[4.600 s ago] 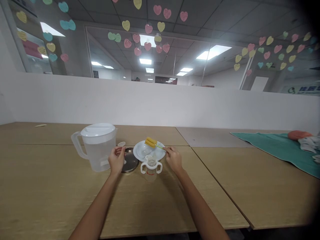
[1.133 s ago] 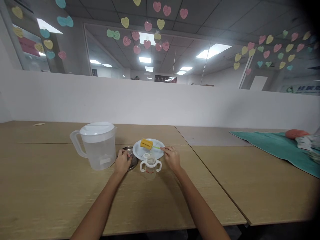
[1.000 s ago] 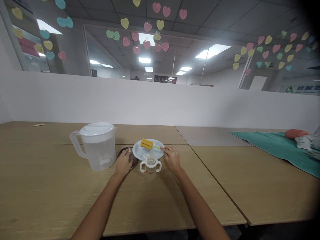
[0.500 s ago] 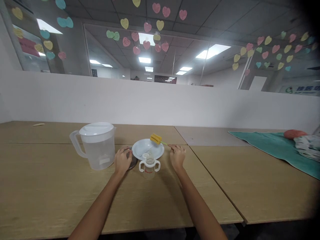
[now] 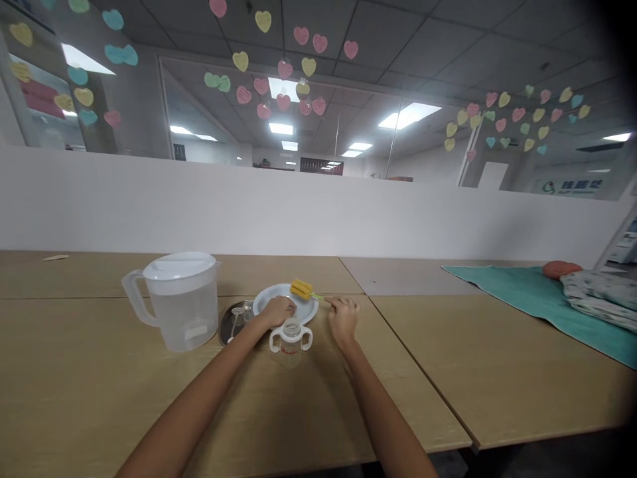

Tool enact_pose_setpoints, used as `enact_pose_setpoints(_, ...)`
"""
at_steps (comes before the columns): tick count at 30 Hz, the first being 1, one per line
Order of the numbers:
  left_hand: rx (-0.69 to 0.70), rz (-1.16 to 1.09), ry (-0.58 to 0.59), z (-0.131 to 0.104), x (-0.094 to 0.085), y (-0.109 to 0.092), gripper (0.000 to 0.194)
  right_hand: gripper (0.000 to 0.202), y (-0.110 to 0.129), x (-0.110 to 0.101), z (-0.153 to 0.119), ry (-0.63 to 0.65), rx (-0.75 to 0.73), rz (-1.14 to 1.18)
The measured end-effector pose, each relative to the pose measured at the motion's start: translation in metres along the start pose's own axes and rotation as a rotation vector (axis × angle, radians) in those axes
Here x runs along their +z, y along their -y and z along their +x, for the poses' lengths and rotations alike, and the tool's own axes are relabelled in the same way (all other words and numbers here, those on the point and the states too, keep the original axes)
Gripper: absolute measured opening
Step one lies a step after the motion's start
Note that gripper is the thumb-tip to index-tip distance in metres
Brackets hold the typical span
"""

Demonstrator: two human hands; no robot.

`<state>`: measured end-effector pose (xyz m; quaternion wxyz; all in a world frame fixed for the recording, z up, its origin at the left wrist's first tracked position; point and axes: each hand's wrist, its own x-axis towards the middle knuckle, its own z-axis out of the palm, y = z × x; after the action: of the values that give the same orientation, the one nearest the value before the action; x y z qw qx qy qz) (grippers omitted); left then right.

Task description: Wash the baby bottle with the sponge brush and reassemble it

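Observation:
My right hand point(image 5: 343, 320) is closed around the thin handle of a bottle brush with a yellow sponge head point(image 5: 301, 289). The sponge is at the far right rim of a white plate point(image 5: 266, 292). My left hand point(image 5: 279, 311) reaches over the plate, fingers curled down; what they hold, if anything, is hidden. Just in front of the plate stands a clear baby bottle point(image 5: 291, 342), open at the top, with a white two-handled collar. Left of the plate, a round dark metal dish point(image 5: 227, 324) holds small white and clear bottle parts point(image 5: 237, 317).
A clear lidded plastic jug point(image 5: 182, 309) stands at the left with liquid inside. On the right lie a green cloth point(image 5: 497, 279), a folded patterned cloth point(image 5: 597, 292) and an orange-red item point(image 5: 561, 269). A white wall point(image 5: 298, 219) rises behind the table.
My left hand has moved right, from the metal dish to over the plate, uncovering the small parts in the dish. My right hand still holds the brush. The view has shifted slightly.

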<state>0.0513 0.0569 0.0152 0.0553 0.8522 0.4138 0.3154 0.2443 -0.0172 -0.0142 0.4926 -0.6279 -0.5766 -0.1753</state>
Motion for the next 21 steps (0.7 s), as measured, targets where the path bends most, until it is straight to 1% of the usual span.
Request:
enact_pose_setpoints(2, -0.024, 0.011, 0.073, 0.002, 0.002, 0.001, 0.015, 0.037, -0.001, 0.000, 0.000, 0.006, 0.007, 0.002)
enact_pose_setpoints(4, -0.040, 0.022, 0.114, -0.001, 0.000, 0.001, 0.018, 0.036, -0.001, 0.000, 0.000, 0.003, 0.008, 0.011)
enact_pose_setpoints(7, -0.040, 0.042, 0.103, -0.010, -0.010, -0.003, 0.021, 0.037, 0.001, -0.002, 0.001, -0.004, 0.011, 0.020)
enact_pose_setpoints(10, -0.018, 0.064, 0.023, -0.024, -0.024, -0.008, 0.023, 0.037, 0.005, -0.005, 0.001, -0.039, 0.022, 0.037)
enact_pose_setpoints(14, 0.028, 0.047, -0.179, -0.044, -0.036, -0.009, 0.020, 0.032, 0.010, -0.009, -0.001, -0.104, -0.039, 0.091)
enact_pose_setpoints(16, 0.043, 0.019, -0.260, -0.054, -0.037, -0.008, 0.018, 0.032, 0.012, -0.009, -0.002, -0.105, -0.097, 0.090)
enact_pose_setpoints(18, 0.064, -0.010, -0.307, -0.062, -0.035, -0.006, 0.017, 0.033, 0.014, -0.008, -0.003, -0.094, -0.138, 0.070)
enact_pose_setpoints(21, 0.072, -0.043, -0.372, -0.074, -0.033, 0.001, 0.018, 0.034, 0.015, -0.006, -0.005, -0.096, -0.150, 0.047)
